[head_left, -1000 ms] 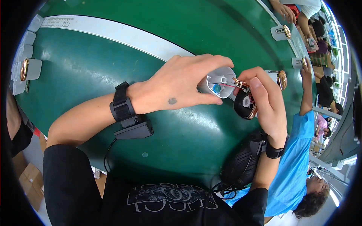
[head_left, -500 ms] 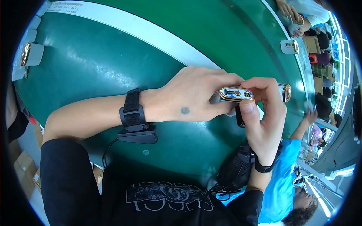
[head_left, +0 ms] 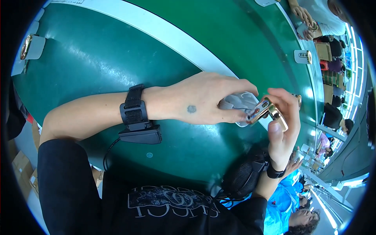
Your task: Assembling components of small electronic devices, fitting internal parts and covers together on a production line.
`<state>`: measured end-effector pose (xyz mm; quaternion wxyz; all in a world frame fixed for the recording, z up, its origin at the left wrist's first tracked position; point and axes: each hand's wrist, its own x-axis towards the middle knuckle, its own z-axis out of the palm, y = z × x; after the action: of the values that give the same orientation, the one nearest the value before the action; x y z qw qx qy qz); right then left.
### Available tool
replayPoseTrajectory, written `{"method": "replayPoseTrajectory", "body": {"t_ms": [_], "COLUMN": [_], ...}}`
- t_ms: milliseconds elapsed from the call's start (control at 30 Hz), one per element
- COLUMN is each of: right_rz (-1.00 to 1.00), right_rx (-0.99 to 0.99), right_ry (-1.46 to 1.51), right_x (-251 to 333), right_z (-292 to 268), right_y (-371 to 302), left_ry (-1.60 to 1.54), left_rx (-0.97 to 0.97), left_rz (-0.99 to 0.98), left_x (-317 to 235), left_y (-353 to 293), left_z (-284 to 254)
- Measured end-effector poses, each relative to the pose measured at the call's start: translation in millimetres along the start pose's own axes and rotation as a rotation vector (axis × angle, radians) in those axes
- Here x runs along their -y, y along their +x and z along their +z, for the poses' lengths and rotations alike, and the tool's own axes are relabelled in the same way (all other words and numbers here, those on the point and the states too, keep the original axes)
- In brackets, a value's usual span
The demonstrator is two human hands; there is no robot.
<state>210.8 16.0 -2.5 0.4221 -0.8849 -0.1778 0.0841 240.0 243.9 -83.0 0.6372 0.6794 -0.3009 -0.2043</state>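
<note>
Over the green table my left hand (head_left: 207, 98) is closed round a pale grey-white device casing (head_left: 239, 101), palm down. At its right end sits a panel with small slots and a gold rim (head_left: 261, 110). My right hand (head_left: 286, 121) pinches a shiny gold frame (head_left: 278, 116) between thumb and fingers, right beside that panel. Whether the frame touches the panel I cannot tell. My left palm is hidden beneath the back of the hand. Each wrist wears a black strap, the left one with a small black box.
At the far left stands a white device with a gold end (head_left: 32, 47). A similar white device (head_left: 302, 57) lies across the belt at the right. A pale strip (head_left: 156, 25) divides the green table (head_left: 90, 66). Co-workers' hands (head_left: 305, 21) work along the right.
My right hand has shifted slightly right and tilted, and the gold frame now shows apart from the slotted panel. More of the pale casing in my left hand is visible.
</note>
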Motion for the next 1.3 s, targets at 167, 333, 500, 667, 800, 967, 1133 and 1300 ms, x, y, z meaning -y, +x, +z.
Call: {"method": "replayPoseTrajectory", "body": {"t_ms": [167, 333, 500, 667, 800, 967, 1133, 1300], "right_rz": [0.325, 0.527, 0.496, -0.201, -0.469, -0.465, -0.433, -0.433], "right_rx": [-0.026, 0.003, 0.032, 0.099, 0.072, 0.061, 0.056, -0.093], "right_ry": [0.097, 0.357, 0.535, -0.446, -0.570, -0.588, -0.500, -0.388], "right_x": [13.3, 32.2, 26.8, 28.6, 19.5, 20.7, 13.6, -14.2], "right_z": [4.2, 11.0, 2.8, 0.0, 3.5, 2.5, -8.2, 2.6], "right_y": [6.8, 18.4, 9.7, 5.4, 8.1, 4.9, 3.6, 2.0], "left_ry": [0.020, 0.210, 0.236, 0.203, 0.115, 0.017, -0.005, 0.111], "left_rx": [-0.154, -0.209, -0.197, -0.204, -0.177, -0.040, 0.081, 0.103], "left_rz": [0.057, 0.264, 0.271, 0.290, 0.260, 0.095, -0.106, 0.073], "left_x": [1.8, 16.5, 30.2, 28.6, 26.5, 16.5, 4.9, 13.6], "left_y": [2.8, -4.8, -6.4, -7.0, -9.6, -9.7, -13.6, -14.8], "left_z": [0.1, 1.7, 7.2, 8.7, 9.7, 2.9, 1.4, 7.1]}}
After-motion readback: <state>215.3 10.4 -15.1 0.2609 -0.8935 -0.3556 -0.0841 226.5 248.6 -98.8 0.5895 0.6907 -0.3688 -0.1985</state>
